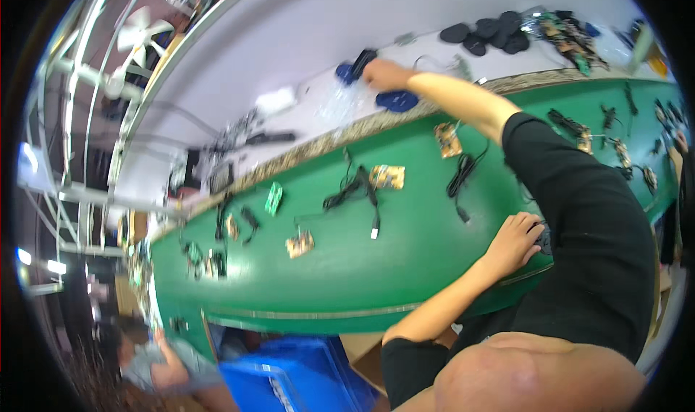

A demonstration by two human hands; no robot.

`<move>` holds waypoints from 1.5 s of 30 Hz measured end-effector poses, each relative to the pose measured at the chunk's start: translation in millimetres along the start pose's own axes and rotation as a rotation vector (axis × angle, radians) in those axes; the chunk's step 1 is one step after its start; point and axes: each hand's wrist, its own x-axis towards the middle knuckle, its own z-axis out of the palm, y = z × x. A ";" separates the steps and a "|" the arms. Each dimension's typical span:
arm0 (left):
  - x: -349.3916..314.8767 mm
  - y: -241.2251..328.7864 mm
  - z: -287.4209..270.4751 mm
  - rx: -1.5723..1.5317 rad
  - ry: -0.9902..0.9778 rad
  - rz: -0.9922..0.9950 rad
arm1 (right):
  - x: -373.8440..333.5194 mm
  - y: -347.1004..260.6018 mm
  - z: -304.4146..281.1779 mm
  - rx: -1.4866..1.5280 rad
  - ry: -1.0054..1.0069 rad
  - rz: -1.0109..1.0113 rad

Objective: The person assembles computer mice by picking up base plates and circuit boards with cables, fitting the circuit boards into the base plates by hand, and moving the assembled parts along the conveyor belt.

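My right hand (389,75) reaches across to the raised shelf. Its closed fingers grip a black flat piece (363,62), blurred by motion. Beside it on the shelf lie dark blue rounded pieces (397,101) and crumpled clear plastic (340,108). Near the bench's front edge my left hand (514,241) bends its fingers over a dark rounded part (544,237), partly hidden by my right sleeve. Left of that hand, on the green bench top (405,267), a coiled black cable (463,175) with a plug lies below a tan circuit board (448,140).
Several black rounded pads (489,32) and a heap of circuit boards (568,39) sit on the shelf. More boards with cables (387,177) are spread along the bench. A blue bin (289,376) stands below its front edge. Another person (163,365) sits at far left.
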 end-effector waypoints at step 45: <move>8.0 14.4 21.3 0.239 -0.006 -0.179 | -503.0 -176.3 -131.1 0.217 0.166 0.359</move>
